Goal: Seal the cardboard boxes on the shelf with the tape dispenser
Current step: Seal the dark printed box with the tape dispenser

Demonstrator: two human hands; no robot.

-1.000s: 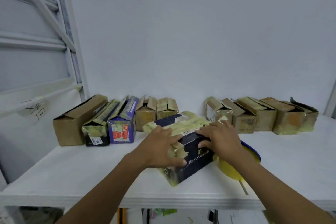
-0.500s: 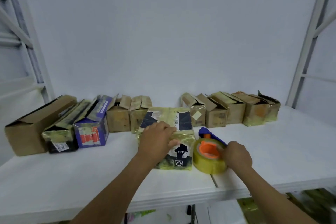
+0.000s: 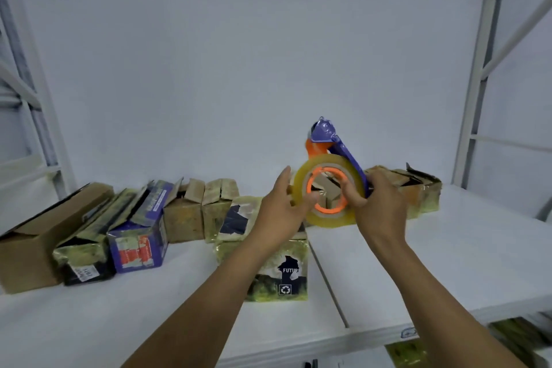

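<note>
I hold a tape dispenser up in the air above the shelf: blue frame, orange hub, yellowish clear tape roll. My right hand grips its handle side. My left hand touches the roll's left edge, fingers partly spread on the tape. Under my left forearm, a dark box wrapped in yellowed tape, printed "FUTUR", lies on the white shelf. Rows of cardboard boxes stand at the back: one group on the left, another on the right, partly hidden by the dispenser and my right hand.
At the far left lie a large brown carton, a taped dark box and a blue box. White rack uprights frame both sides. A seam splits the shelf boards. More goods show below the front edge.
My right hand has lifted the tape dispenser off the shelf into the air. My left hand left the taped box and came up to the roll.
</note>
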